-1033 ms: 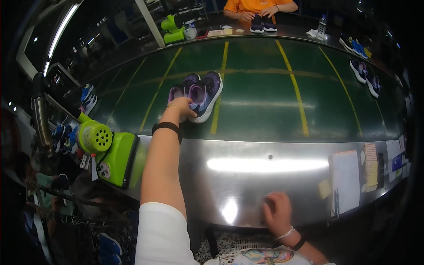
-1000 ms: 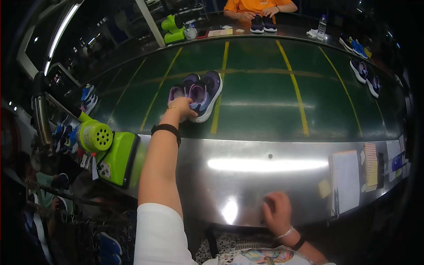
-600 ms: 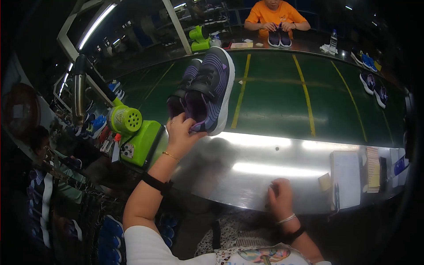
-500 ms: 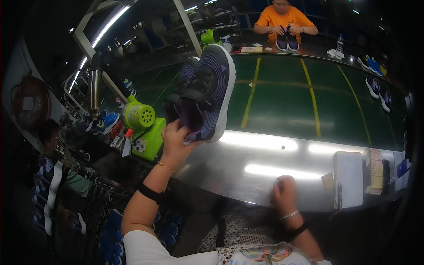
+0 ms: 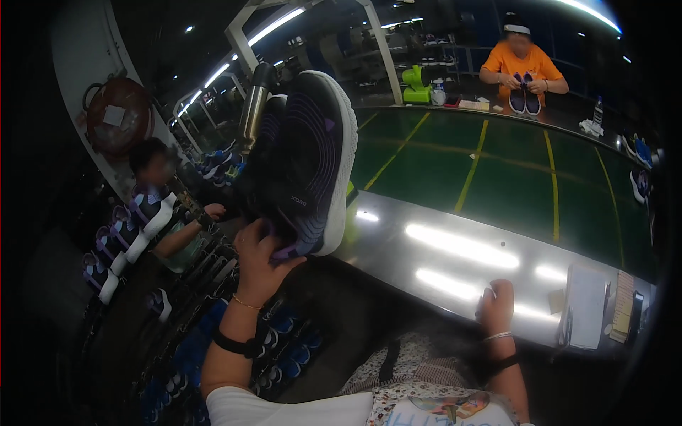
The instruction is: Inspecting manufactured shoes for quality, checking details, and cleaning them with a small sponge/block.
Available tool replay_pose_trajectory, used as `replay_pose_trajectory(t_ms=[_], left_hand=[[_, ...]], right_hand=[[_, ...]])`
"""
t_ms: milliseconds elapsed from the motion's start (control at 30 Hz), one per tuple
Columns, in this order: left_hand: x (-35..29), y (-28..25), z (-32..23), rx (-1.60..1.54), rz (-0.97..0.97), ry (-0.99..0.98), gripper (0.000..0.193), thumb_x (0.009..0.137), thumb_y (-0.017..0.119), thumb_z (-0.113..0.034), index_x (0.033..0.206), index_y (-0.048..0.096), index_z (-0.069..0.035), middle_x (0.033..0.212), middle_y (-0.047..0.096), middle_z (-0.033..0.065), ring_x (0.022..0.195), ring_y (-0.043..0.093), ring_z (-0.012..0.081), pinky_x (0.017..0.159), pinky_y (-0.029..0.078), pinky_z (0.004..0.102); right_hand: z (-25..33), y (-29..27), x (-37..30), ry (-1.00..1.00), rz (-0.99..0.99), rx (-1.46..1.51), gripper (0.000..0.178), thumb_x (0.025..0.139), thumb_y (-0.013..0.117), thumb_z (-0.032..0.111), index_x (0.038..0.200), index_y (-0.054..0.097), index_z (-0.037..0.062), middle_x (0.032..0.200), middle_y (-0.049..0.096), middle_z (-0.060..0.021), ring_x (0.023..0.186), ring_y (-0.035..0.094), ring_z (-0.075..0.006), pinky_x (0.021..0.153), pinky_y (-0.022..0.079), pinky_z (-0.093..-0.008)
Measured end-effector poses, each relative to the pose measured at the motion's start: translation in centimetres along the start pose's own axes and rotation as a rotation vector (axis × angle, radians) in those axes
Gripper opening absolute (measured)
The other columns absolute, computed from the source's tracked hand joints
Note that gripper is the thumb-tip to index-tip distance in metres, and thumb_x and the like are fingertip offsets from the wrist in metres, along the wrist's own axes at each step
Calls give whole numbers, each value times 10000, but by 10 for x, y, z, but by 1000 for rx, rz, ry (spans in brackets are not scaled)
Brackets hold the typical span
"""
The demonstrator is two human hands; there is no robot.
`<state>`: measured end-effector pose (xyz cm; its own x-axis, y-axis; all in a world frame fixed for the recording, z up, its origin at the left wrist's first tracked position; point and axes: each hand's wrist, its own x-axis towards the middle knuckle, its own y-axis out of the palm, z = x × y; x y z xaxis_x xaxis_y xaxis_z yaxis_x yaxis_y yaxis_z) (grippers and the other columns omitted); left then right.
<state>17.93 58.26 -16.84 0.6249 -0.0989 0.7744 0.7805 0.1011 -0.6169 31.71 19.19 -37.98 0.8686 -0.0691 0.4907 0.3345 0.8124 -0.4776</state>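
Observation:
A pair of dark sneakers with purple line patterns and white soles [image 5: 305, 156] is raised at the left, toes up. My left hand [image 5: 259, 259] is shut on them at the heel end, fingers at the openings. The nearer shoe mostly hides the second one behind it. My right hand [image 5: 496, 305] rests at the near edge of the metal bench top [image 5: 398, 245], its fingers curled closed. Whatever they may hold is hidden.
Beyond the bench lies a green conveyor belt [image 5: 433, 167] with yellow lines. Across it, a person in orange [image 5: 526, 67] handles shoes. At left are a shoe rack [image 5: 121, 234] and another person [image 5: 177, 248]. Papers [image 5: 588, 305] lie at right; a metal pipe [image 5: 252, 117] stands behind the sneakers.
My view has turned left, bringing more of the rack into sight. My left hand has carried the sneakers leftward, away from the belt, past the green machine. The right hand stays at the bench edge.

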Motion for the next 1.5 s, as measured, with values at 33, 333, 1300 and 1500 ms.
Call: replay_pose_trajectory(t_ms=[33,333,1300,1500], left_hand=[[-5,-6,0,-170,43,-124,431,561,814,-280,878,616,-66,1128,483,175,1059,442,355,917,339,443],[-36,-30,-7,-703,137,-449,541,568,831,-195,1001,594,28,1182,496,175,1085,498,286,926,394,366],[-97,-167,79,266,702,-984,602,626,700,-498,1010,641,-37,956,645,184,935,600,336,863,385,415],[-132,-84,186,395,725,-1161,759,676,670,-514,1269,488,-76,1210,558,159,1157,496,313,971,287,532]], right_hand=[[-2,0,-1,-8,14,4,138,752,574,18,878,526,-12,911,528,-143,843,541,-294,754,452,-355],[-3,4,0,-49,21,-58,127,765,554,7,884,516,-14,903,517,-141,826,542,-285,750,452,-344],[-26,13,4,-87,81,-90,117,803,534,46,892,512,-27,952,512,-144,888,525,-293,806,421,-341],[-19,-3,-1,-68,46,-135,114,788,544,43,871,513,-28,946,516,-154,891,524,-311,806,420,-350]])
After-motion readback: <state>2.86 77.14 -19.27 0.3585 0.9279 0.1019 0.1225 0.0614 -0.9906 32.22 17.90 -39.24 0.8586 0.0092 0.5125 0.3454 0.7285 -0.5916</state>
